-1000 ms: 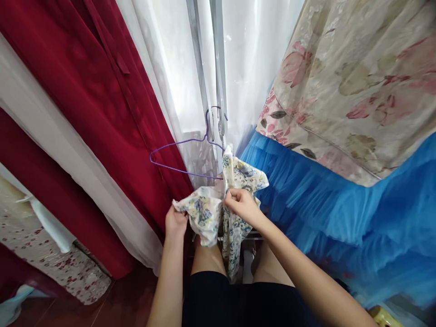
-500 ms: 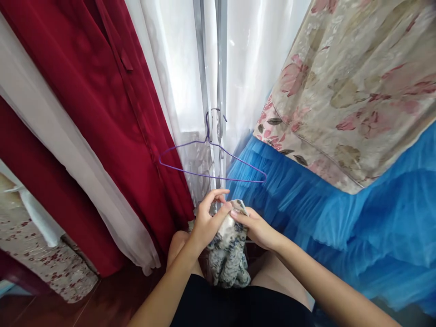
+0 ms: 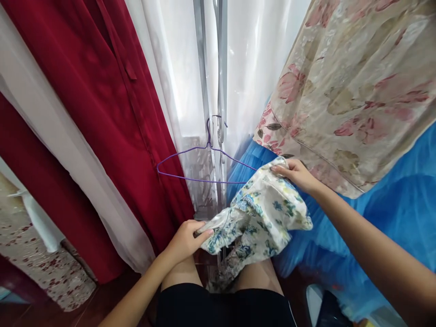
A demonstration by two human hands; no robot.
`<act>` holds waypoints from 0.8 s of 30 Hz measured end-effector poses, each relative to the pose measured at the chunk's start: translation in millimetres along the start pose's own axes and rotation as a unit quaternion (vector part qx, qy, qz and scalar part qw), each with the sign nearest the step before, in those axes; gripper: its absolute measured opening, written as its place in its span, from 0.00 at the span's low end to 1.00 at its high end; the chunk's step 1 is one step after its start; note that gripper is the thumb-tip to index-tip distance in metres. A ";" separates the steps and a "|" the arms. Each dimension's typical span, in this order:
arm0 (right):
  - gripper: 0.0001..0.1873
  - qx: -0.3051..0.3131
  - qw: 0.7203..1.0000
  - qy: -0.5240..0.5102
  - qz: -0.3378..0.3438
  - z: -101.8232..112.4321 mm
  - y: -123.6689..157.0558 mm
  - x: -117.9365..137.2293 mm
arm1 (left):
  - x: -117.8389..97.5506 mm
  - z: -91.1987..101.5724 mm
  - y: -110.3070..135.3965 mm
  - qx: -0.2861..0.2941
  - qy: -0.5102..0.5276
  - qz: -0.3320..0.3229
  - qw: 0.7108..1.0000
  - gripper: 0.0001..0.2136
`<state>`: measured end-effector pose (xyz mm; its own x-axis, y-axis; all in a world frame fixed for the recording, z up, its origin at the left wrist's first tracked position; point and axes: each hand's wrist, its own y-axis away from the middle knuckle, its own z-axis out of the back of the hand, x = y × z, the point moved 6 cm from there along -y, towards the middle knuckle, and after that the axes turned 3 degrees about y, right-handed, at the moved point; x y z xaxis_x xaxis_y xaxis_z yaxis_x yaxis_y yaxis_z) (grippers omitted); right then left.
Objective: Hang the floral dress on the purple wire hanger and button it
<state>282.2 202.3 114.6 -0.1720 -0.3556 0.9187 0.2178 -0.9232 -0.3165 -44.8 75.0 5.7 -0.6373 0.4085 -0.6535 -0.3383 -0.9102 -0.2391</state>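
Observation:
A white garment (image 3: pixel 262 213) with blue, green and yellow flowers is stretched between my two hands, its lower part drooping between my knees. My left hand (image 3: pixel 189 236) pinches one end of it near my left knee. Higher up and to the right, my right hand (image 3: pixel 294 175) grips the opposite end between thumb and fingers. A purple wire hanger (image 3: pixel 184 177) hangs from the grey metal stand (image 3: pixel 204 77) just beyond. The garment's raised end covers the hanger's right corner from view; whether they touch I cannot tell.
Dark red cloth (image 3: pixel 112 113) and pale cloth (image 3: pixel 88 181) hang on the left. White curtain (image 3: pixel 252 54) falls behind the stand. A beige floral dress (image 3: pixel 361 95) hangs on the right above blue ruffled tulle (image 3: pixel 402 204). A dark object (image 3: pixel 329 309) lies low at right.
My hands have moved apart, the right one up and rightward, the left one down and leftward. The bunched garment is now spread open between them.

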 end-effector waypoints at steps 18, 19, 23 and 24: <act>0.16 0.235 0.954 -0.148 -0.112 -93.2 -48.5 4.3 | 82.5 179.7 -30.0 -0.105 -0.204 0.057 0.972 0.18; 0.16 0.230 0.957 -0.140 -0.109 -91.6 -49.7 4.7 | 81.1 191.5 -42.1 -0.118 -0.197 0.054 0.972 0.17; 0.17 0.195 0.964 -0.133 -0.122 -88.4 -51.5 2.4 | 57.1 222.1 -88.9 -0.183 -0.191 0.030 0.964 0.16; 0.18 0.188 0.963 -0.141 -0.132 -88.5 -49.6 1.3 | 49.0 221.9 -98.8 -0.193 -0.177 0.017 0.965 0.17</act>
<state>186.2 234.7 110.6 -0.0127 -0.0137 0.9998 0.5432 -0.8396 -0.0046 -196.3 200.2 156.7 -0.8633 0.3132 -0.3958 -0.0727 -0.8532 -0.5166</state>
